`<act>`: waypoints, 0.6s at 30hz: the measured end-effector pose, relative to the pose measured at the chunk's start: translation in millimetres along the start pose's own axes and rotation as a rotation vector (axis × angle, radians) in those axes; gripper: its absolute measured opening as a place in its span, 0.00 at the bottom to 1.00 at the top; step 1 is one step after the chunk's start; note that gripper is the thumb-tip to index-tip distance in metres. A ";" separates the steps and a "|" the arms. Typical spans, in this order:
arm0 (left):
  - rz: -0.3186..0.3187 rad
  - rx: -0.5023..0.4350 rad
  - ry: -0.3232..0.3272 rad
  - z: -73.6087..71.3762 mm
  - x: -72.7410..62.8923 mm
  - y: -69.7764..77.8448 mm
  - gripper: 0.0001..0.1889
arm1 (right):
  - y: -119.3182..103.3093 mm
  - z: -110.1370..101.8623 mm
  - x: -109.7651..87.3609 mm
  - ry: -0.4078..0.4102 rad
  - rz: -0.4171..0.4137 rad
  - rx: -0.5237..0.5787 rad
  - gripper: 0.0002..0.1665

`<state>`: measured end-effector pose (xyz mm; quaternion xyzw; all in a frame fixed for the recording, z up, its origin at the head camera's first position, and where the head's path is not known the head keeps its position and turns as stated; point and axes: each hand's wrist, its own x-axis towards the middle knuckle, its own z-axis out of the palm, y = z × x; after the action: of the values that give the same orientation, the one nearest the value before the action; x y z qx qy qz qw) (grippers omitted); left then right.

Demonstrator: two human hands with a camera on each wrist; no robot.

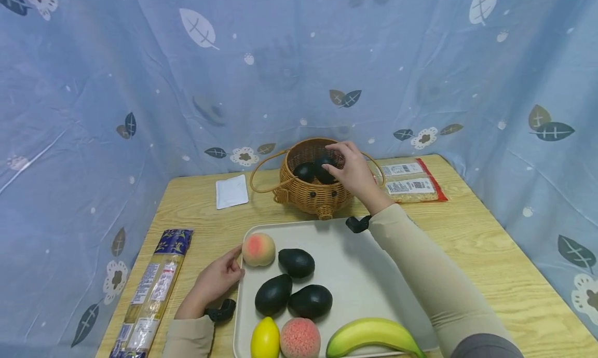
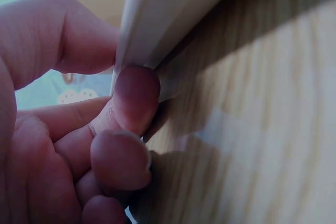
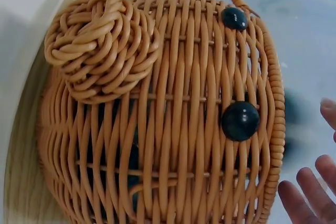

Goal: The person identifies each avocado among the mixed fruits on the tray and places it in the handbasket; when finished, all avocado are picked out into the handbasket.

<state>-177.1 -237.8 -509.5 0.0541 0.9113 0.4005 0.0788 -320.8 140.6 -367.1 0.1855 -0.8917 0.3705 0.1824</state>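
Note:
My left hand [image 1: 217,279] pinches the left rim of the white tray [image 1: 359,280], beside a peach [image 1: 259,249]; the left wrist view shows thumb and fingers on either side of the rim. My right hand [image 1: 351,170] is over the wicker basket [image 1: 310,198] at the back, thumb and fingers spread apart around a dark avocado [image 1: 322,171]. Another avocado [image 1: 303,172] lies beside it in the basket. In the right wrist view, fingertips [image 3: 294,198] show past the basket rim with nothing gripped between them. On the tray lie three avocados [image 1: 297,263].
The tray's near side holds a lemon [image 1: 265,337], a rough pink fruit [image 1: 300,338] and a banana [image 1: 374,336]. A noodle pack [image 1: 154,290] lies at left, a white packet [image 1: 232,192] behind. A clear food bag [image 1: 411,181] is right of the basket. Patterned curtains [image 1: 299,78] surround the table.

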 end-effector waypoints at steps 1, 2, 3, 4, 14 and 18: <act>0.000 -0.001 0.000 -0.1 -0.2 0.0 0.33 | 0.3 0.0 0.0 0.001 -0.004 0.010 0.30; 0.000 -0.001 0.000 -0.3 -0.3 0.0 0.33 | 0.3 -0.1 -0.2 0.002 -0.006 0.018 0.29; 0.000 -0.001 0.001 -0.5 -0.3 -0.1 0.33 | -0.2 -0.2 -0.3 0.004 -0.010 0.026 0.28; 0.001 -0.001 0.001 -0.8 -0.4 -0.2 0.33 | -1.7 -0.7 -0.9 0.002 -0.009 0.030 0.28; -0.002 -0.007 -0.003 -0.8 -0.8 0.2 0.33 | -24.9 2.8 -17.5 -0.057 -0.097 0.054 0.26; 0.002 -0.009 -0.005 -0.2 -0.2 0.9 0.34 | -33.9 6.5 -30.5 -0.067 -0.140 0.072 0.25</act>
<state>-176.9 -237.4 -508.7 0.0556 0.9093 0.4045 0.0809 -279.8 119.6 -365.4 0.2661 -0.8683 0.3822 0.1710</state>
